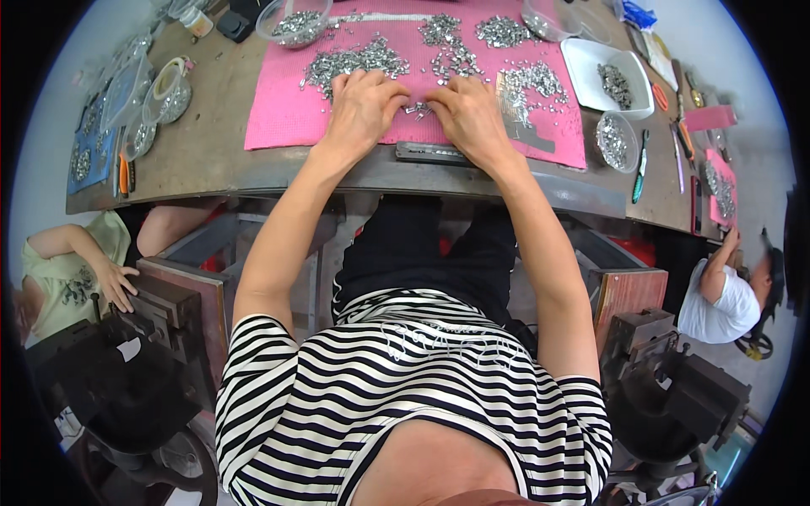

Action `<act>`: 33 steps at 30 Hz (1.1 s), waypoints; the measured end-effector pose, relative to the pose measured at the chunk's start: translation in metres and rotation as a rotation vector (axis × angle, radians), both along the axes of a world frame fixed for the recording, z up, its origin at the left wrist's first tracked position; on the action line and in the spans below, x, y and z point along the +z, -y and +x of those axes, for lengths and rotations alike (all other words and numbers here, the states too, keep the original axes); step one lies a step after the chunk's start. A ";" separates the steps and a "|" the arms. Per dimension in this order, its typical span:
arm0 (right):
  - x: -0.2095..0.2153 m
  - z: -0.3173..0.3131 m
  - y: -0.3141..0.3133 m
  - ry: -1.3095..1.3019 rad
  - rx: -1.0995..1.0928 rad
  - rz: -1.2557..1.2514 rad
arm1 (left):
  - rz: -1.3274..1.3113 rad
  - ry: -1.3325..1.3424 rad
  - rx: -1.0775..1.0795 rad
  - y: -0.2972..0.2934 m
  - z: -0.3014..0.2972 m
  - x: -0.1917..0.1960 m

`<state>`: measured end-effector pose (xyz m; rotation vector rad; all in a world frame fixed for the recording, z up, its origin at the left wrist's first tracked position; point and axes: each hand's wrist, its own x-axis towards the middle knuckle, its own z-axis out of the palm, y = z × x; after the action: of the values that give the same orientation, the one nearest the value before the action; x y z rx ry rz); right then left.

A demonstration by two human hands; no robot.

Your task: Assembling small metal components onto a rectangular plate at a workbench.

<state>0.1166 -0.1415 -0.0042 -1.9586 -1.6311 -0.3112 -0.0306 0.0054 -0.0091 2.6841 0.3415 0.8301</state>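
Observation:
My left hand point(364, 105) and my right hand point(469, 114) rest side by side on a pink mat point(278, 118) on the worktable. Their fingertips meet over a few small silver metal pieces point(417, 108), pinched between both hands. Heaps of the same small metal parts point(354, 59) lie scattered across the mat beyond my fingers. A flat grey metal bar point(430, 153) lies at the mat's near edge, between my wrists.
A clear bowl of parts point(294, 21) stands at the back left, a white square dish point(607, 80) and a round bowl point(616, 139) at the right. Tools lie along the right edge. Other people sit at lower left point(72, 270) and lower right point(726, 295). Vises flank my seat.

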 end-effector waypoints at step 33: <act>0.016 -0.035 0.077 0.108 0.046 0.106 | -0.017 0.007 0.003 -0.003 -0.021 0.002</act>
<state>0.0820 -0.2182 0.0114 -1.8513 -1.6892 -0.4830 -0.0514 0.0083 -0.0070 2.6650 0.3492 0.8335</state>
